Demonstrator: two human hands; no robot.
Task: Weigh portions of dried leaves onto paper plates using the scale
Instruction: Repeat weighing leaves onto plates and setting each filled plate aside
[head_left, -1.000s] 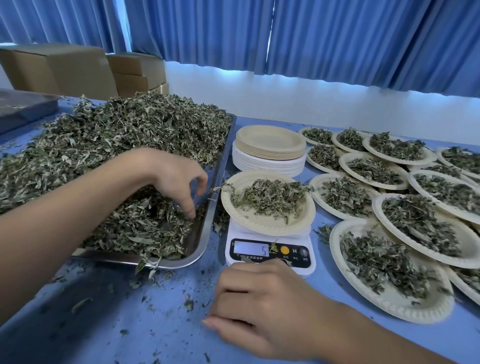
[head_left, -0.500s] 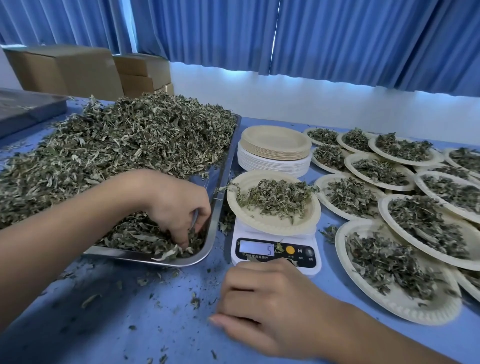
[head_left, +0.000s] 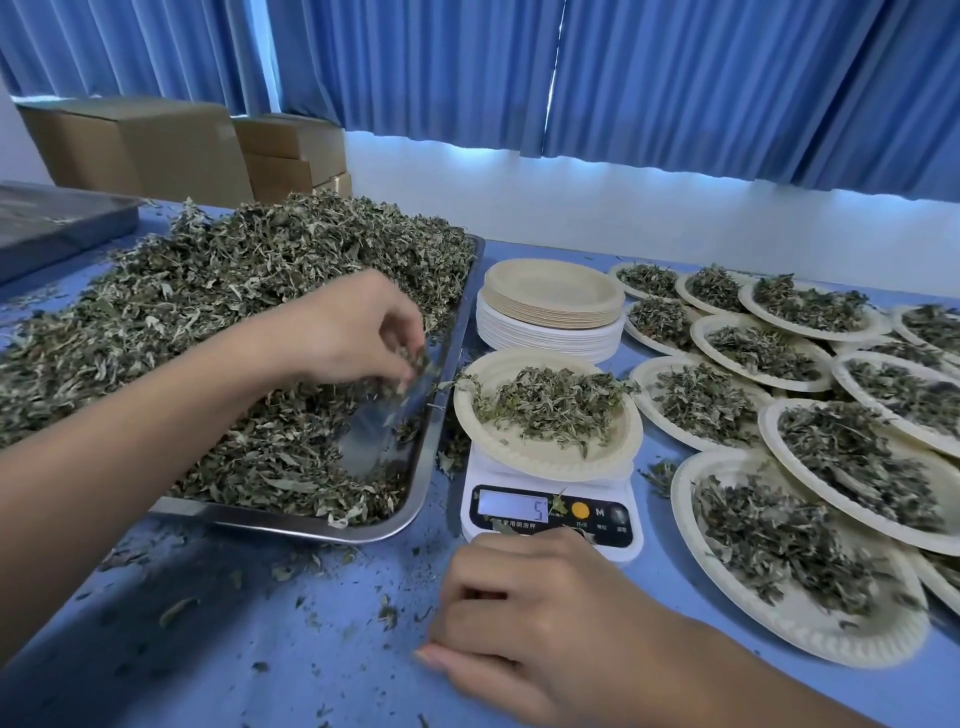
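A metal tray (head_left: 426, 457) on the left holds a big heap of dried leaves (head_left: 208, 312). My left hand (head_left: 353, 332) hovers over the tray's right side, pinching a small bunch of leaves in its curled fingertips. A white scale (head_left: 550, 519) stands right of the tray, its display showing a 5. On it sits a paper plate (head_left: 524, 452) with a modest pile of leaves. My right hand (head_left: 535, 618) rests on the blue table just in front of the scale, fingers loosely curled, holding nothing.
A stack of unused paper plates (head_left: 550, 312) stands behind the scale. Several filled plates (head_left: 800, 566) overlap across the right side. Cardboard boxes (head_left: 156, 145) sit at the back left. Leaf crumbs litter the blue table (head_left: 234, 623). A dark tray (head_left: 52, 218) lies far left.
My left hand dug into the leaves near the tray's front corner, then lifted up and back with a pinch of leaves. My right hand stayed put.
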